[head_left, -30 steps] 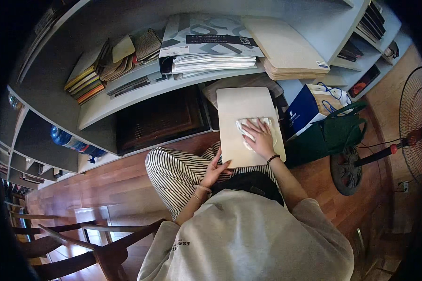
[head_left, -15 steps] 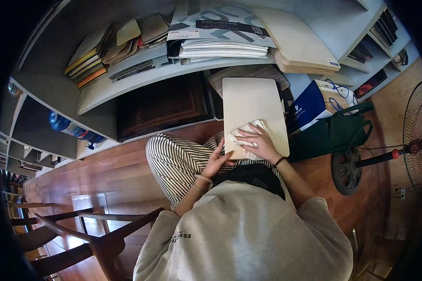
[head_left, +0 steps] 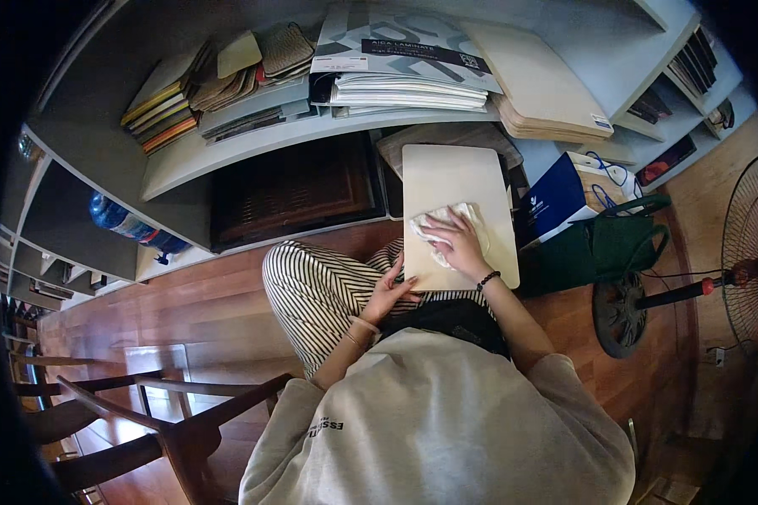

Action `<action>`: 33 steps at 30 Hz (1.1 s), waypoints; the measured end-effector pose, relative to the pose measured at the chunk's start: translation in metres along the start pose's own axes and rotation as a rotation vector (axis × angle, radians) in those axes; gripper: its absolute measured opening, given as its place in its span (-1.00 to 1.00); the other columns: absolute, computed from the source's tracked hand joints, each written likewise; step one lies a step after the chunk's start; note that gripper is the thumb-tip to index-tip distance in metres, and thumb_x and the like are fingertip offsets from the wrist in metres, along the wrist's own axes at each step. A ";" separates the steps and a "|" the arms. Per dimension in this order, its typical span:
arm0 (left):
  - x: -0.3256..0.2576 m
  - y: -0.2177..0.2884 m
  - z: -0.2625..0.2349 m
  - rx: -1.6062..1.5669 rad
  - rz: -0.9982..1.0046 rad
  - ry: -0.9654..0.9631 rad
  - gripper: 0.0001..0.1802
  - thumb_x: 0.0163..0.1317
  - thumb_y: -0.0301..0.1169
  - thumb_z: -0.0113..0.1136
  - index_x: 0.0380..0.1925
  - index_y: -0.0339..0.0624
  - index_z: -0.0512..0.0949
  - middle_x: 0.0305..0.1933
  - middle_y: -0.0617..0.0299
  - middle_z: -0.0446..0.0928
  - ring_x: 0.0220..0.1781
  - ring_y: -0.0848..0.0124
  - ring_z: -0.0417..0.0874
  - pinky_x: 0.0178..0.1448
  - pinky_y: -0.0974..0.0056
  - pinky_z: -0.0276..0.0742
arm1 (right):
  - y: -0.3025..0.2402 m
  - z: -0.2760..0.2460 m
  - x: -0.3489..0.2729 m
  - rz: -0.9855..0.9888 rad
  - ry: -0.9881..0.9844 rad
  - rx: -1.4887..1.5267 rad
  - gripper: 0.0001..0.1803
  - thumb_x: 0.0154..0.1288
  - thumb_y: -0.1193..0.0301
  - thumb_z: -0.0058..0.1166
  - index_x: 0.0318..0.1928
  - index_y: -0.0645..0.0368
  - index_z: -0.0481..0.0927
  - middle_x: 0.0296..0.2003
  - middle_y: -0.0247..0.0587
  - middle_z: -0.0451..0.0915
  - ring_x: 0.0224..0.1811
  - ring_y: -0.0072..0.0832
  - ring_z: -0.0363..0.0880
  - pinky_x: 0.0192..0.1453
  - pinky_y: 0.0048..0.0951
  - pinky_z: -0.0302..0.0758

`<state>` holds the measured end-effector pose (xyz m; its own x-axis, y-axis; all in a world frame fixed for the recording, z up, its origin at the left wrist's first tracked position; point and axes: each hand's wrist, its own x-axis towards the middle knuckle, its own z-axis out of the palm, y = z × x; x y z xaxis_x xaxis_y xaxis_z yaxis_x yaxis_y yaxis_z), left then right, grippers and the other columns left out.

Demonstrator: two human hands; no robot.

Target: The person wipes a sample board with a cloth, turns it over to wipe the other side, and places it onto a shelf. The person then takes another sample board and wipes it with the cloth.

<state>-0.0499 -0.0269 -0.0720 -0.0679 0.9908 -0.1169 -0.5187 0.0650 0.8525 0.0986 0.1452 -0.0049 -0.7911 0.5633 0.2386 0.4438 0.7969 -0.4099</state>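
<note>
A cream rectangular board (head_left: 458, 175) with rounded corners leans over my lap, its far end against the lower shelf. My left hand (head_left: 387, 292) grips the board's near left corner, thumb lying on its face. Pressed flat to the middle of the board, my right hand (head_left: 461, 244) holds a crumpled white cloth (head_left: 434, 220) under its fingers. Part of the cloth is hidden beneath the palm.
Ahead stands a grey shelf (head_left: 227, 160) with a thick binder (head_left: 408, 63), stacked cream boards (head_left: 539, 76) and sample pieces (head_left: 236, 76). On the right are a green bag (head_left: 589, 248), a blue-white box (head_left: 564, 194) and a fan (head_left: 749, 261). A wooden chair (head_left: 177, 438) is behind left.
My right hand has slid the cloth a little up the board, away from me. The left hand keeps its place at the corner.
</note>
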 end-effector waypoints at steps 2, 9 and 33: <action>0.000 -0.004 -0.006 0.020 -0.004 -0.019 -0.19 0.42 -0.50 0.07 0.53 -0.02 -0.14 0.29 0.20 0.42 -0.19 0.43 0.69 -0.11 0.36 0.69 | -0.013 -0.003 -0.016 -0.038 -0.035 0.027 -0.59 0.23 0.35 0.16 0.11 -0.28 0.64 0.30 -0.62 0.46 0.49 -0.15 0.13 0.54 -0.04 0.01; 0.005 -0.018 -0.017 0.030 -0.025 -0.016 -0.20 0.42 -0.48 0.08 0.53 0.06 -0.10 0.19 0.13 0.49 -0.24 0.39 0.71 -0.10 0.32 0.70 | -0.022 -0.007 -0.032 -0.158 -0.196 0.162 -0.61 0.25 0.36 0.14 0.09 -0.30 0.65 0.27 -0.66 0.48 0.49 -0.19 0.13 0.56 -0.04 -0.02; -0.001 -0.018 -0.015 -0.236 0.024 -0.007 -0.30 0.44 -0.44 0.06 0.50 -0.10 0.00 -0.09 0.15 0.66 -0.24 0.35 0.74 -0.03 0.33 0.66 | -0.024 -0.011 -0.034 -0.164 -0.265 0.269 -0.60 0.25 0.46 0.11 0.07 -0.25 0.68 0.28 -0.60 0.48 0.50 -0.17 0.12 0.57 -0.06 -0.06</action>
<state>-0.0530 -0.0308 -0.0945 -0.0767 0.9926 -0.0940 -0.7021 0.0131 0.7120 0.1192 0.1093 0.0071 -0.9388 0.3300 0.0992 0.2049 0.7660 -0.6094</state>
